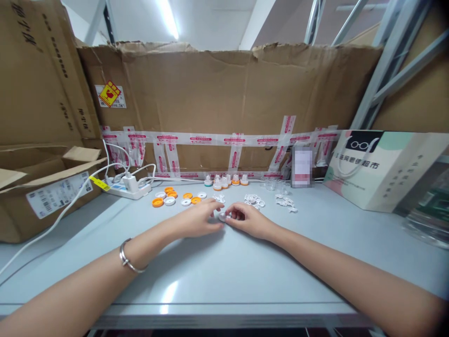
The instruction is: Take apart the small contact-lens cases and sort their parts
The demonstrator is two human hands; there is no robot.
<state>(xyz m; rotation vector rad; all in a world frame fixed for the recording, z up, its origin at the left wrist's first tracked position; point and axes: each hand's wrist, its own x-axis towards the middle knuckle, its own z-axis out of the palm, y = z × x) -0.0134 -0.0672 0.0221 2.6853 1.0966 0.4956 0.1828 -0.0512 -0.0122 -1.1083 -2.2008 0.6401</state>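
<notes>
Right hand [246, 221] pinches small white piece [222, 216] at fingertips, between desk's [224, 276] front and back edges; left hand [200, 218] half open beside it, contact unclear. One-sided pinch could let piece slip; left fingers straying could scatter loose white parts [219, 198].

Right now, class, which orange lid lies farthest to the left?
The orange lid nearest the table's front edge, beside the power strip; the other orange lids lie farther right.
</notes>
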